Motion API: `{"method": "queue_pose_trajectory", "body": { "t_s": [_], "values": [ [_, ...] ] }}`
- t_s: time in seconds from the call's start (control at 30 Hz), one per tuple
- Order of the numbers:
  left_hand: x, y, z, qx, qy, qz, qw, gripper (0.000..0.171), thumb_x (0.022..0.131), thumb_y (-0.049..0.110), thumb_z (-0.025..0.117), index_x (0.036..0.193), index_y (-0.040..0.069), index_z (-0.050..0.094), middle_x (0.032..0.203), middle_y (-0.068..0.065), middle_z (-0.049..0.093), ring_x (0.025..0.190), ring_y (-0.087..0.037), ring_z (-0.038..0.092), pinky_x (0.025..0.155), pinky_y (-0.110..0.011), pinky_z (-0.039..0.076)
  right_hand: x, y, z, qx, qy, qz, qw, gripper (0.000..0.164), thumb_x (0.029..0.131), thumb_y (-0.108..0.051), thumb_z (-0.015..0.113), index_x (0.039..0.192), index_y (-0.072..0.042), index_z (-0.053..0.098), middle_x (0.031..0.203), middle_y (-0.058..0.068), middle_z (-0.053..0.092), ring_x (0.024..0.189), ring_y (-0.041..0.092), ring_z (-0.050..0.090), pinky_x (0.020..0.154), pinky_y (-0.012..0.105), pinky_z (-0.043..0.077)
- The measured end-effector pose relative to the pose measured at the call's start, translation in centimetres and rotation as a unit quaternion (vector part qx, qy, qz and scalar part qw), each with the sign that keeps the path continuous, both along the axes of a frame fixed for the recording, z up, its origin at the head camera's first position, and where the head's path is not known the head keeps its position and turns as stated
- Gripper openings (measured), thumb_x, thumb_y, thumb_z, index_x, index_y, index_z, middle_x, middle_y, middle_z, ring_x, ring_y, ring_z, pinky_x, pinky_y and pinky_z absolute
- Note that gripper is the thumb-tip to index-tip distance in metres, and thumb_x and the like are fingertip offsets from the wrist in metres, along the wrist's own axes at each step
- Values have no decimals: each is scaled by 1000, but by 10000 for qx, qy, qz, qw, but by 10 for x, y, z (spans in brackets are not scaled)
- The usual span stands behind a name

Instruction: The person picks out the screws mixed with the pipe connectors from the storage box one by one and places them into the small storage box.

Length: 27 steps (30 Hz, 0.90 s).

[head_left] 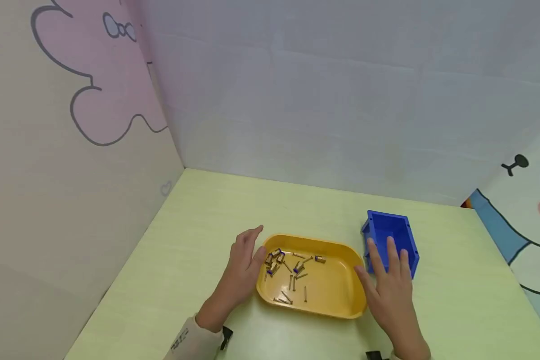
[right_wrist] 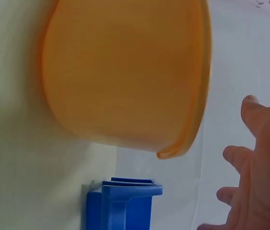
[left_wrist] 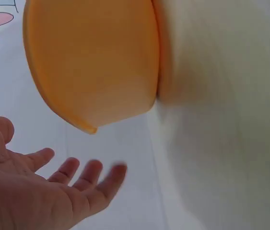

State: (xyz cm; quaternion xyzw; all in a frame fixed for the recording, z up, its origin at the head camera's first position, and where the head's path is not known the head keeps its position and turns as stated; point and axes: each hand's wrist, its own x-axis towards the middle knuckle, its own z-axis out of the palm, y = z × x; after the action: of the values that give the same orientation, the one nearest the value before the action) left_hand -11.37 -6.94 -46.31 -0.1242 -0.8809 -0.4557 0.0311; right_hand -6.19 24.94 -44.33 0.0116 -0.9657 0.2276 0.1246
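A yellow oval tray [head_left: 337,285] sits on the table between my hands. Several screws [head_left: 305,294] and several brass hex fittings with blue ends [head_left: 299,267] lie loose in it, mostly toward its left half. At the tray's left end my left hand [head_left: 240,272] is held with fingers spread and nothing in its grasp; the left wrist view shows a gap between its fingers and the tray wall [left_wrist: 94,62]. My right hand [head_left: 393,295] hovers by the right end, fingers apart and holding nothing. Its fingers overlap the blue bin [head_left: 389,220] in the head view.
The blue open-topped bin stands just right of the tray on the pale yellow table [head_left: 207,215]. A white back wall [head_left: 342,110] rises behind the table. Side walls with cartoon drawings [head_left: 103,90] bound it on the left and right.
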Motion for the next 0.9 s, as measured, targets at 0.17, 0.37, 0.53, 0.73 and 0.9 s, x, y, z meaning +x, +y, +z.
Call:
{"method": "queue_pose_trajectory", "body": {
  "t_s": [0.17, 0.37, 0.53, 0.73, 0.9],
  "values": [
    [-3, -1, -3, 997, -857, 157, 9912, 51, 107, 43, 38, 154, 22, 40, 135, -7, 37, 116, -24, 44, 97, -49, 39, -13, -3, 8, -668, 207, 757, 9947, 62, 102, -32, 56, 158, -24, 30, 166, 14, 8, 148, 48, 8, 104, 76, 19],
    [-6, -1, -8, 1298, -1318, 120, 9827, 47, 107, 28, 47, 151, 14, 43, 119, -7, 43, 96, -19, 46, 81, -32, 43, -28, -10, 19, -951, 170, 1633, 9818, 41, 105, -21, 51, 145, -19, 54, 160, 9, 30, 134, 42, 42, 94, 64, 43],
    [-9, 0, -14, 1505, -1732, 403, 9725, 43, 101, 19, 58, 144, 17, 52, 113, -6, 49, 89, -19, 49, 72, -27, 45, -45, -20, 27, -521, -491, 2451, 9669, 38, 102, -29, 57, 139, -21, 61, 163, 5, 25, 145, 38, 28, 104, 62, 36],
    [-12, -3, -22, 1813, -1991, 432, 9621, 40, 98, 15, 63, 138, 14, 59, 109, -8, 54, 88, -19, 51, 69, -24, 46, -62, -32, 33, -248, -1582, 3008, 9401, 51, 99, -43, 59, 148, -30, 50, 167, 1, 4, 152, 37, 1, 109, 65, 26],
    [-17, -4, -24, 2018, -2037, 285, 9576, 38, 97, 16, 64, 135, 13, 60, 104, -8, 54, 85, -19, 49, 67, -23, 45, -76, -43, 34, -559, -1743, 3605, 9146, 50, 94, -45, 66, 142, -35, 56, 167, -3, 8, 152, 34, 5, 112, 61, 26]
  ]
}}
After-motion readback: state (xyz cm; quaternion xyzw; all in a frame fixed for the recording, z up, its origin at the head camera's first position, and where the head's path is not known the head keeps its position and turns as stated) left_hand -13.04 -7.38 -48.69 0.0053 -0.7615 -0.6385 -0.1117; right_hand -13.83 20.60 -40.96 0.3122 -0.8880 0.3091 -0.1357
